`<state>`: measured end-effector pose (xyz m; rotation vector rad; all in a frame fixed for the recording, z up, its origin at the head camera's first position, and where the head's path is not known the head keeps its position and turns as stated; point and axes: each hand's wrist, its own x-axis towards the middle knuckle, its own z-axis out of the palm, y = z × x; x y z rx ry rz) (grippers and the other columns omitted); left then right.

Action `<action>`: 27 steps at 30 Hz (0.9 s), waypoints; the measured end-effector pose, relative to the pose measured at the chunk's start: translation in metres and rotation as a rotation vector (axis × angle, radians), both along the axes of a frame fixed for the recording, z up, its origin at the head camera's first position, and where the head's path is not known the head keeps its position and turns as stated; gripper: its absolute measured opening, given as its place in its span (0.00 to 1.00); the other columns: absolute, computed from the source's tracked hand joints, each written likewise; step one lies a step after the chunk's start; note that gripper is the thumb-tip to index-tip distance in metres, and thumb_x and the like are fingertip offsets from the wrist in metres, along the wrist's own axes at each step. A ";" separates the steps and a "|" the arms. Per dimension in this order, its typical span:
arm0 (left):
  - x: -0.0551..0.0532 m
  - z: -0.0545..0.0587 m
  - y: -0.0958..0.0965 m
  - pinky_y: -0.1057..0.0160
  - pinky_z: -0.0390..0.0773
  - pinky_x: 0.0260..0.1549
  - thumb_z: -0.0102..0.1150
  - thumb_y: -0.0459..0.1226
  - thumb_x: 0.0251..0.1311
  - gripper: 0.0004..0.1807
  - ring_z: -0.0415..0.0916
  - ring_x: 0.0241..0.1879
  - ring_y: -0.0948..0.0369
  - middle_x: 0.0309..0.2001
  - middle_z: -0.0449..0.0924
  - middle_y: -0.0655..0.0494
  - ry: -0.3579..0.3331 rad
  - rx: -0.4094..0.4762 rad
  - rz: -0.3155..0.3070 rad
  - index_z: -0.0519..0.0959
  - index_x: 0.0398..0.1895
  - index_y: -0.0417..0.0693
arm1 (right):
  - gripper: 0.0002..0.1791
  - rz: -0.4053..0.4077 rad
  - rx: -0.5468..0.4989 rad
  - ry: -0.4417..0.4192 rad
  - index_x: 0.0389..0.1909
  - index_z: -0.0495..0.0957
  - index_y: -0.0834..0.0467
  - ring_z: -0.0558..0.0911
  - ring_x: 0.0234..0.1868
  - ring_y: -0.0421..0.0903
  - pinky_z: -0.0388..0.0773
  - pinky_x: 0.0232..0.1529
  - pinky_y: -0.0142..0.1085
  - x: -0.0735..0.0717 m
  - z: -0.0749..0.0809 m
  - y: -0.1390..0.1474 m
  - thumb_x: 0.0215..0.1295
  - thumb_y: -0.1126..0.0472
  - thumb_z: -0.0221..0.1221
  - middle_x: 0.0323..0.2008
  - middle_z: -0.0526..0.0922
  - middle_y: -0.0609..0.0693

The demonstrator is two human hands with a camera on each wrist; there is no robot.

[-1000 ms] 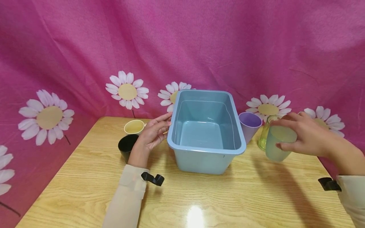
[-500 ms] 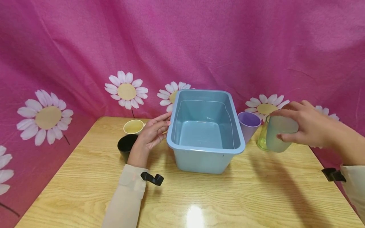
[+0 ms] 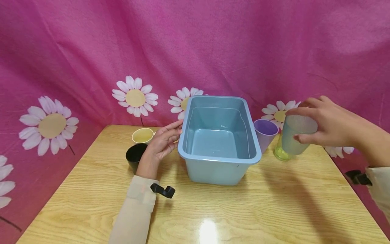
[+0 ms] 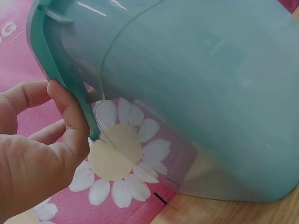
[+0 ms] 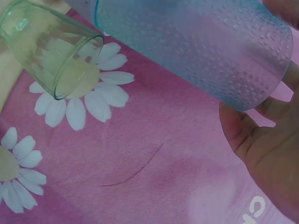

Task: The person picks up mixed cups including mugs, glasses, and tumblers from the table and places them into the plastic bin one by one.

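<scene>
Raised blue cup (image 3: 295, 145) higher, frame right, pinched in right grip (image 3: 332, 125), so off tabletop (image 3: 91, 203), carried freely; kept left grip (image 3: 164, 142) pinching bin (image 3: 219, 160) by rim, frame centre.

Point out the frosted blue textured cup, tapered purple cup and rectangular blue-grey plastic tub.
Blue cup (image 5: 198, 49), right wrist view, side wall.
Purple cup (image 3: 266, 141), head view, outer side.
Tub (image 3: 214, 173), head view, front wall.

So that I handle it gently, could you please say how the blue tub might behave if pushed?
The blue tub probably resists tipping, given its broad floor. Its see-through walls look thin, suggesting light weight. The continuous rim suggests stiffness.
</scene>
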<state>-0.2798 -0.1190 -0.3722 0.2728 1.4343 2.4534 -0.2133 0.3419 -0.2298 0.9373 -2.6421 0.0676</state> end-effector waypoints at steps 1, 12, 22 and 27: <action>0.000 0.000 0.000 0.61 0.84 0.43 0.47 0.25 0.74 0.29 0.83 0.40 0.62 0.51 0.82 0.53 -0.002 0.000 -0.001 0.62 0.77 0.36 | 0.34 -0.005 0.005 0.001 0.54 0.84 0.53 0.73 0.48 0.60 0.70 0.40 0.52 0.000 0.001 -0.001 0.40 0.53 0.78 0.48 0.80 0.59; -0.001 -0.001 -0.001 0.61 0.83 0.44 0.48 0.26 0.73 0.29 0.83 0.41 0.62 0.52 0.82 0.54 -0.001 -0.001 0.002 0.62 0.77 0.36 | 0.34 -0.003 0.034 0.003 0.56 0.83 0.51 0.71 0.45 0.56 0.70 0.32 0.46 0.001 0.013 -0.015 0.43 0.52 0.78 0.51 0.80 0.57; -0.001 -0.001 -0.002 0.60 0.83 0.44 0.49 0.26 0.73 0.29 0.83 0.42 0.62 0.54 0.81 0.52 -0.009 -0.010 0.009 0.64 0.76 0.37 | 0.36 0.016 0.055 0.016 0.60 0.82 0.50 0.69 0.47 0.55 0.71 0.34 0.48 0.000 0.026 -0.029 0.46 0.49 0.77 0.53 0.79 0.56; -0.002 -0.001 -0.002 0.60 0.83 0.44 0.49 0.26 0.73 0.29 0.82 0.41 0.62 0.56 0.80 0.50 -0.007 -0.010 0.007 0.64 0.76 0.37 | 0.35 0.057 0.048 0.043 0.59 0.82 0.51 0.69 0.45 0.54 0.68 0.34 0.47 0.000 0.033 -0.039 0.45 0.50 0.77 0.52 0.79 0.57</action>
